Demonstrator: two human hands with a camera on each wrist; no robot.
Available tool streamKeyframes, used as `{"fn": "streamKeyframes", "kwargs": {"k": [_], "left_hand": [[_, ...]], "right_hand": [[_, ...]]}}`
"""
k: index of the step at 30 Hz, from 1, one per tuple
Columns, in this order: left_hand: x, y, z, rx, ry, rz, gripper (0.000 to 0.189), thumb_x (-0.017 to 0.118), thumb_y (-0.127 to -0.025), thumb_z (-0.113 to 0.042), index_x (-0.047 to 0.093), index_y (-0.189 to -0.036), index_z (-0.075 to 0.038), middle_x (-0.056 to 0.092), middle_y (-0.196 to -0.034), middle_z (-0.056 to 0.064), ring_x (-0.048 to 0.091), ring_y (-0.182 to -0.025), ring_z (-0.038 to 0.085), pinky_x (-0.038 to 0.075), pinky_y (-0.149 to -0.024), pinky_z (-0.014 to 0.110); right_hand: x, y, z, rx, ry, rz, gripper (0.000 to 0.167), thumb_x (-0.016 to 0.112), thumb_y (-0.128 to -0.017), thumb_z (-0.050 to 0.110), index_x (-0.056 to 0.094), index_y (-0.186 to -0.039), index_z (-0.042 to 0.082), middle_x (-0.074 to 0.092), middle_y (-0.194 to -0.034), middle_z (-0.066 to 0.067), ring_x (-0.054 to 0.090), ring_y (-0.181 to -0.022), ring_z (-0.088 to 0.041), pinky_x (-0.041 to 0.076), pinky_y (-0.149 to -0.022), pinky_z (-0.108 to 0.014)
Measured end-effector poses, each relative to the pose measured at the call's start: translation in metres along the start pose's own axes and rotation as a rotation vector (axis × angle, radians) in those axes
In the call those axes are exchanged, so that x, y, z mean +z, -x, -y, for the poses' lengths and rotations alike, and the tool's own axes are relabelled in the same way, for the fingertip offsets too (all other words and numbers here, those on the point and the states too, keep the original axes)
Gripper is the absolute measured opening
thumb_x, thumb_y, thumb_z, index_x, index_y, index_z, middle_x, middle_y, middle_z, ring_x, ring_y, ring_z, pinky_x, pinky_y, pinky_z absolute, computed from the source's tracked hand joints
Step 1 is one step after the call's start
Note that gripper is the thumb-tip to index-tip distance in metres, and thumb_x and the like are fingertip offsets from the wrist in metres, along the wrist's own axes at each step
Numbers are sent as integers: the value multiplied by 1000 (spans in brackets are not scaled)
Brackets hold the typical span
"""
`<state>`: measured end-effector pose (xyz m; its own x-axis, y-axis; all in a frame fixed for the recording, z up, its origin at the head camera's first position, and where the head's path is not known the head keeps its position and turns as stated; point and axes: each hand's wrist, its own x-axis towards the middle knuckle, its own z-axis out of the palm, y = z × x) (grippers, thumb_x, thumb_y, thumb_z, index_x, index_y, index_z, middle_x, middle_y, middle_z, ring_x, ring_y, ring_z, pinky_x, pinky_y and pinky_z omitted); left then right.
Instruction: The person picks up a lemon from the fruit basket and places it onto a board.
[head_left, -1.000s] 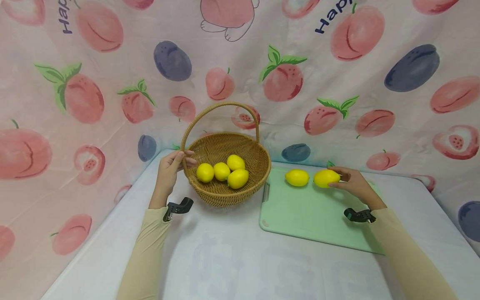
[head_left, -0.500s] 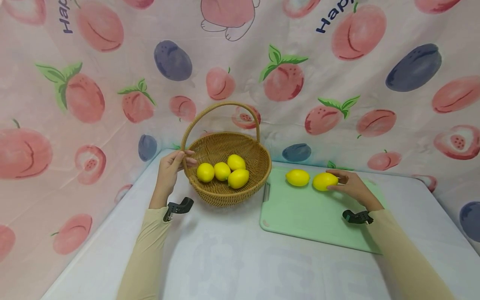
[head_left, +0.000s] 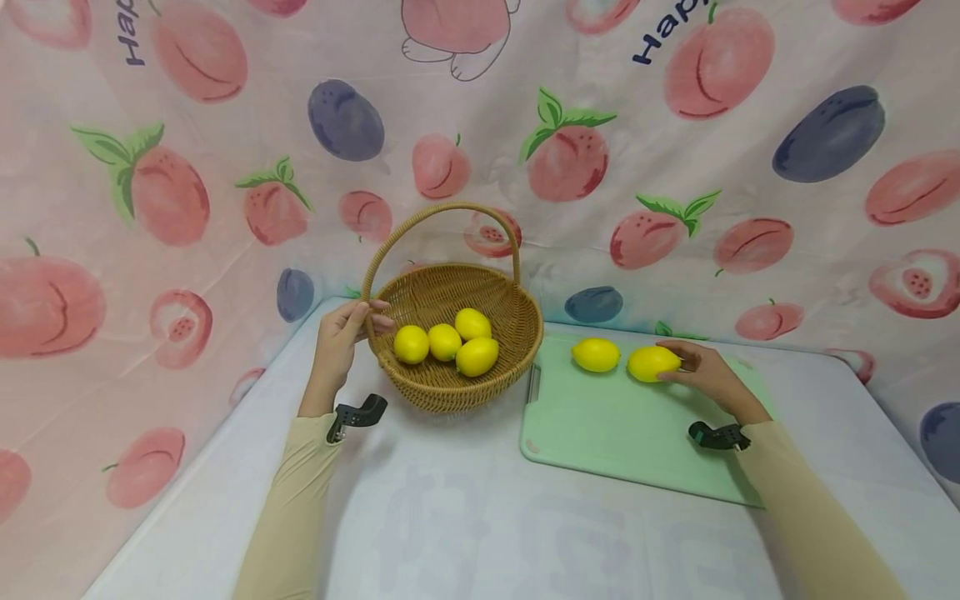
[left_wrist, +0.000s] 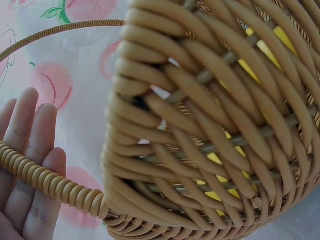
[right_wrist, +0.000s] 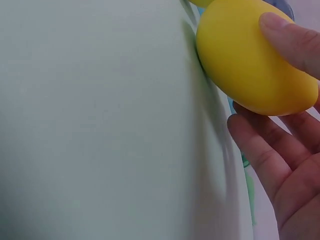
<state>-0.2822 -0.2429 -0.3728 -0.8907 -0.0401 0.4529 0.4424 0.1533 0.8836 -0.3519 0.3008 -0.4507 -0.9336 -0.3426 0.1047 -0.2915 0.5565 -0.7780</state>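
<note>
On the left, my left hand (head_left: 339, 337) holds the handle (head_left: 369, 279) of a brown wicker basket (head_left: 442, 398) near its base, thumb in front and fingers behind. Seen from the left wrist, the handle crosses those nearly straight fingers (left_wrist: 37, 125). Several yellow lemons (head_left: 444, 342) lie inside the basket. My right hand (head_left: 708, 375) grips another lemon (head_left: 652, 364) at its right end, over a pale green cutting board (head_left: 600, 433). In the right wrist view the thumb is on one side of this lemon (right_wrist: 250, 60), with fingers opposite. Beside it lies one more lemon (head_left: 596, 355) on the board.
A white cloth (head_left: 450, 517) covers the table. Behind it hangs a fruit-printed curtain (head_left: 480, 100). The board's left edge, with a grey strip (head_left: 533, 385), sits close to the basket's right side.
The lemon in my right hand has come down slightly toward the front of the board, with the hand. My left hand and the basket stay in place.
</note>
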Motion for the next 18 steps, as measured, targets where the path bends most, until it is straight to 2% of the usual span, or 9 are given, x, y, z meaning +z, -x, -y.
{"fn": "streamKeyframes", "kwargs": {"k": [6, 12, 14, 18], "left_hand": [[0, 0, 3, 4, -13, -5, 34, 40, -102, -27, 64, -101, -3, 70, -75, -15, 69, -77, 4, 55, -78, 19], [0, 1, -2, -8, -13, -3, 31, 38, -102, -22, 64, -101, -6, 69, -75, -15, 68, -76, 3, 55, -78, 18], [2, 3, -7, -7, -15, 1, 30, 38, -102, -21, 64, -101, -6, 69, -75, -15, 68, -76, 2, 55, -78, 17], [4, 6, -18, -7, -24, 4, 30, 38, -102, -21, 65, -100, -7, 69, -76, -15, 68, -76, 2, 54, -78, 17]], "right_hand": [[-3, 5, -5, 25, 2, 17, 63, 68, -86, 30, 43, -138, 2, 43, -139, -25, 40, -103, 21, 41, -83, 1], [-5, 9, -7, 43, -43, 30, 62, 66, -89, 26, 40, -138, -2, 44, -137, -25, 43, -99, 22, 45, -81, -4], [-6, 10, -7, 42, -59, 26, 62, 66, -88, 24, 40, -138, -3, 49, -132, -17, 46, -97, 22, 47, -80, -6], [-6, 10, -9, 40, -73, 20, 63, 67, -87, 23, 39, -137, -5, 51, -120, 10, 48, -96, 21, 47, -80, -6]]}}
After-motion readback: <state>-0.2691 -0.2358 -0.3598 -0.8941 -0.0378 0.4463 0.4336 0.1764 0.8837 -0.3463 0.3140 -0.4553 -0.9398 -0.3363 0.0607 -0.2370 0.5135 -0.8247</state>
